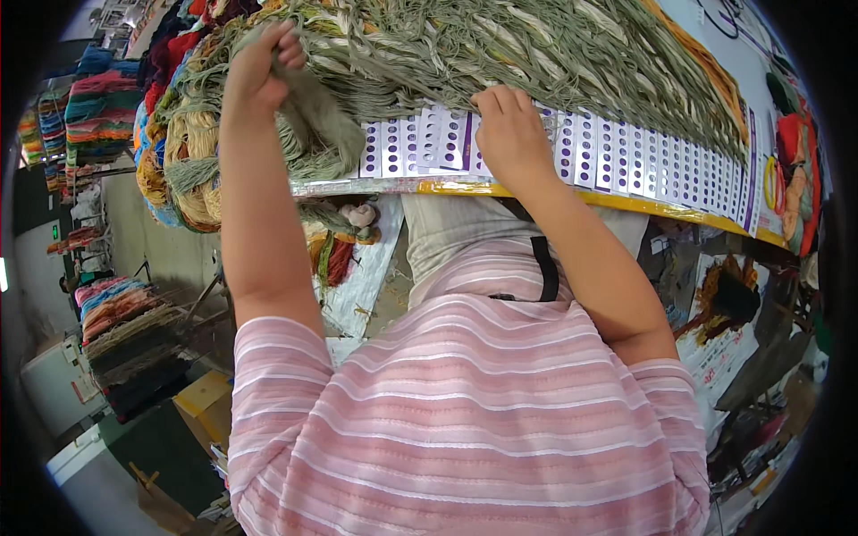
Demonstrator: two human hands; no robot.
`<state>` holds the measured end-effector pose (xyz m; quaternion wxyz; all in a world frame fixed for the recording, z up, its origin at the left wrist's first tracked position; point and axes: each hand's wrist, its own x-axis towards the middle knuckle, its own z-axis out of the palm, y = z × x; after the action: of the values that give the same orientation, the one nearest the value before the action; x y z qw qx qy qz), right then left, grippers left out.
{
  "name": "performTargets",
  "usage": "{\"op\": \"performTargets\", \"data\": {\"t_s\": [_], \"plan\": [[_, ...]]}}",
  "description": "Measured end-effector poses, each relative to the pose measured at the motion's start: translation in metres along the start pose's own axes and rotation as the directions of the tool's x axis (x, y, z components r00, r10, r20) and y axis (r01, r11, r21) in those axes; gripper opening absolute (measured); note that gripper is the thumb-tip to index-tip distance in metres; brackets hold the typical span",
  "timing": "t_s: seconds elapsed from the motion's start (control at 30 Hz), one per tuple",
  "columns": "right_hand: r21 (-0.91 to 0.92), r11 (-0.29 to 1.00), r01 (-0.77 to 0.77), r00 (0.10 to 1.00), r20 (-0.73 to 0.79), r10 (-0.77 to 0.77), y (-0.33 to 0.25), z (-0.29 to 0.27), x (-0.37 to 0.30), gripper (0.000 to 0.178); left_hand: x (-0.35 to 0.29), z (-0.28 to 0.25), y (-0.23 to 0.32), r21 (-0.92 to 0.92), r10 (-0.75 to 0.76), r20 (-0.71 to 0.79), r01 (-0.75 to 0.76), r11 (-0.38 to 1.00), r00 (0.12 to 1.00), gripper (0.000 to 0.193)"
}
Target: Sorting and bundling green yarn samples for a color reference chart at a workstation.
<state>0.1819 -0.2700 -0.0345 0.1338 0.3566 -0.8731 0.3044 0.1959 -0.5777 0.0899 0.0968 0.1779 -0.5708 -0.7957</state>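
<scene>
My left hand (261, 73) is raised at the upper left, with its fingers closed round a hank of grey-green yarn (323, 125) that hangs down and is smeared by motion. My right hand (517, 141) rests at the table's near side, its fingers bent down and pressed together where grey-green strands (420, 89) meet a row of white cards with punched holes (617, 156). What sits under those fingertips is hidden, though strands run toward them. A loose card (445, 138) lies on the row just left of my right hand.
Thick grey-green and cream yarn covers the table, whose near edge has yellow tape (456, 188). Bundled cream yarn (192, 138) is piled at the left end. Red and orange skeins (791, 147) lie at the right end. Racks of coloured yarn (103, 107) stand further left.
</scene>
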Motion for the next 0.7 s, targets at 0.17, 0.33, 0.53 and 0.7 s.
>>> {"op": "performTargets", "data": {"t_s": [0.17, 0.33, 0.53, 0.7], "plan": [[0.033, 0.999, -0.002, 0.999, 0.051, 0.0, -0.001, 0.001, 0.001, 0.028, -0.013, 0.024, 0.018, 0.104, -0.041, -0.036, 0.044, 0.994, 0.999, 0.023], [0.007, 1.0, -0.014, 1.0, 0.011, 0.013, 0.004, 0.002, -0.002, 0.028, -0.042, -0.007, 0.03, 0.791, -0.27, 0.024, 0.146, 0.594, 0.963, 0.017], [0.019, 1.0, -0.004, 1.0, -0.005, 0.004, 0.004, -0.002, -0.002, 0.019, -0.05, -0.031, 0.038, 0.477, -0.35, 0.084, 0.27, 0.836, 0.933, 0.02], [0.046, 0.999, -0.013, 1.0, -0.022, 0.014, 0.002, 0.0, -0.004, 0.015, -0.012, -0.02, 0.027, -0.176, -0.22, 0.193, 0.254, 0.951, 0.956, 0.024]]}}
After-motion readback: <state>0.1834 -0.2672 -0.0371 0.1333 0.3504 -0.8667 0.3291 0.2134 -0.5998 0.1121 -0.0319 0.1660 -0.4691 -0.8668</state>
